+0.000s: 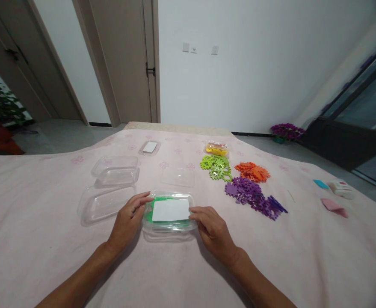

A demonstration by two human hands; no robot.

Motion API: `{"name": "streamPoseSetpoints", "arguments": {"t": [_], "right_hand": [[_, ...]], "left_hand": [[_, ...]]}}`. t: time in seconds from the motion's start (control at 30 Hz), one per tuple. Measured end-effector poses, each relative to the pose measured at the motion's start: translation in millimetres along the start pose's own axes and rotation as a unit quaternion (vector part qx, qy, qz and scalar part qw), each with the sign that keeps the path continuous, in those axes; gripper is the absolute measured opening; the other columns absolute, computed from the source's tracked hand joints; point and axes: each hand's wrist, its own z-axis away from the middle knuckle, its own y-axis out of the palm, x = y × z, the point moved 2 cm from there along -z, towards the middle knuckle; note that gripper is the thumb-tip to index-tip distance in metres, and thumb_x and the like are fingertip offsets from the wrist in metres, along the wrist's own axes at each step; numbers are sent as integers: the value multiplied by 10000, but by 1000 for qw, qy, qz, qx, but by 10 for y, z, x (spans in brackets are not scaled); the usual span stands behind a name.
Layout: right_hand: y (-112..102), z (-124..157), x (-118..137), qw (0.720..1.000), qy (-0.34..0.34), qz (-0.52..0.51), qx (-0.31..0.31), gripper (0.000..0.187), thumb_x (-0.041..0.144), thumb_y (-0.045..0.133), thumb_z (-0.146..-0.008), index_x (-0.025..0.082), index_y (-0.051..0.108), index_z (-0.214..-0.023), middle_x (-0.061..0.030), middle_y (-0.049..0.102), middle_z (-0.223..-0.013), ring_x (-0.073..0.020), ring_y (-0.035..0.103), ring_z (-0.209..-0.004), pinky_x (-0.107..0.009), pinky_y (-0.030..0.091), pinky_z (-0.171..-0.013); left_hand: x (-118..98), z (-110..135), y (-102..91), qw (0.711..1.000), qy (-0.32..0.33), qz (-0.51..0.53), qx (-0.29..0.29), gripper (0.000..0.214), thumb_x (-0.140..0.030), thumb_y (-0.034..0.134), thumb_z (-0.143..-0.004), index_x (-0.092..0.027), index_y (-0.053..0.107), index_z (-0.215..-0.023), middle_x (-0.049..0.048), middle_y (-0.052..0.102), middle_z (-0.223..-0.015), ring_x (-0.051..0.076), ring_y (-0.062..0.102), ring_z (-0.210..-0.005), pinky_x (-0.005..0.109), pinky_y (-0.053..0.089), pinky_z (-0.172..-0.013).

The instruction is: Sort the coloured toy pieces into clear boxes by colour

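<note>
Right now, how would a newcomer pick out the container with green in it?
On the pale pink tablecloth, look near the centre, where the left hand and right hand flank a clear plastic container. Green contents show around its white card, whereas the filled container farther back holds yellow.

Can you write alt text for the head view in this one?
A person's left-hand grip and right-hand grip touch opposite sides of a clear box, with a white card over green contents, on a pink tablecloth. Clear trays lie to the left; lime pieces, orange pieces and purple pieces to the right.
</note>
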Motion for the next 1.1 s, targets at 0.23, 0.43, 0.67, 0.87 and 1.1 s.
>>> {"name": "streamPoseSetpoints", "arguments": {"t": [0.23, 0.43, 0.67, 0.87, 1.1], "right_hand": [[-115, -39, 51, 998, 29, 5, -51, 277, 191, 537, -938, 297, 724, -1113, -67, 741, -1121, -247, 652, -1061, -478, 504, -955], [-306, -427, 51, 958, 205, -44, -194, 336, 358, 556, -909, 196, 693, -1169, -58, 710, -864, -186, 621, -724, -334, 527, -713], [40, -256, -65, 912, 356, -152, -133, 427, 353, 493, -869, 138, 668, -1194, -73, 722, -890, -191, 630, -683, -301, 511, -613], [308, -202, -111, 932, 323, -110, -123, 345, 332, 466, -889, 174, 702, -1086, -93, 686, -1066, -230, 627, -1006, -352, 490, -910], [359, -412, -217, 943, 319, -39, -81, 310, 266, 490, -862, 206, 694, -1087, -72, 579, -1098, -196, 604, -928, -332, 480, -891]], "left_hand": [[-152, 21, -36, 995, 4, 83, 62, 423, -512, 510, -925, -244, 757, -1139, 90, 615, -1382, 261, 429, -1400, 381, 221, -1214], [-293, -80, -68, 994, -20, 99, 50, 516, -606, 626, -824, -245, 742, -1174, 99, 634, -1357, 304, 477, -1360, 394, 248, -1207], [-157, -145, 114, 989, -64, 115, 60, 502, -534, 560, -898, -210, 679, -1263, 108, 582, -1416, 256, 459, -1368, 356, 252, -1189], [-123, 6, 283, 983, -117, 136, 24, 566, -400, 619, -886, -235, 536, -1422, 94, 459, -1533, 235, 408, -1417, 360, 263, -1188], [-107, -22, 293, 959, -201, 201, -14, 589, -327, 666, -838, -204, 548, -1402, 111, 532, -1480, 238, 525, -1322, 339, 406, -1091]]}}
